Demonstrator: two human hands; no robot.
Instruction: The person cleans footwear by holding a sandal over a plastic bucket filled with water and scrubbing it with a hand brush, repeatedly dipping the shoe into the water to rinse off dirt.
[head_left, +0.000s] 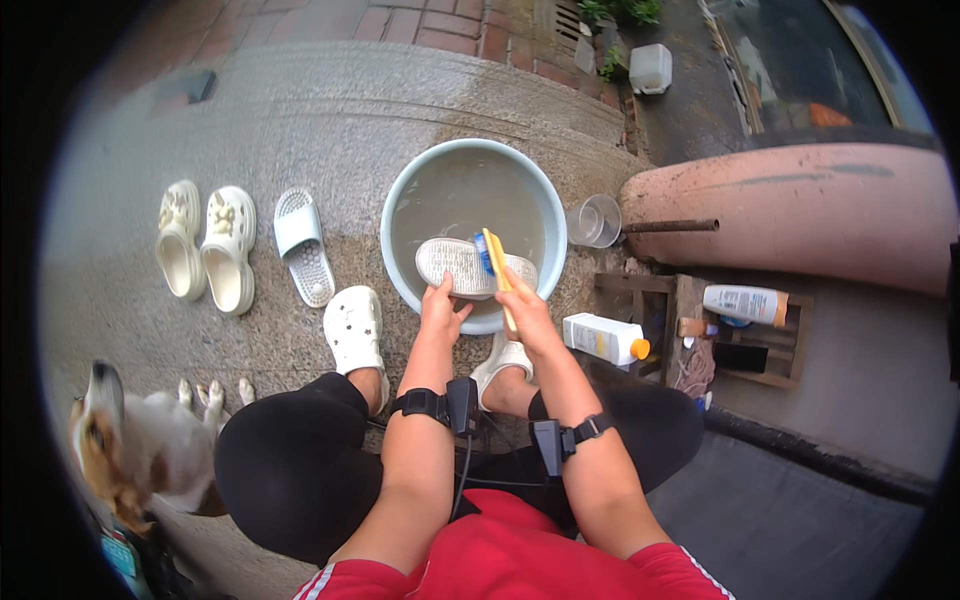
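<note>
A light blue plastic basin (388, 225) of cloudy water stands on the ground between my feet. Over its near side my left hand (444, 309) grips a pale slide sandal (454, 264), its textured sole turned up. My right hand (529, 307) is closed around the yellow handle of a scrub brush (496, 259). The brush's blue bristles meet the sole near its middle. Part of the sandal is hidden behind the brush and my right hand.
A matching slide sandal (303, 247) and two cream clogs (229, 251) stand at left. A dog (154, 442) is beside my left knee. Right of the basin are a clear plastic tub (595, 221), a white bottle with an orange cap (604, 339), a wooden rack (688, 300) and a large pinkish cylinder (787, 210).
</note>
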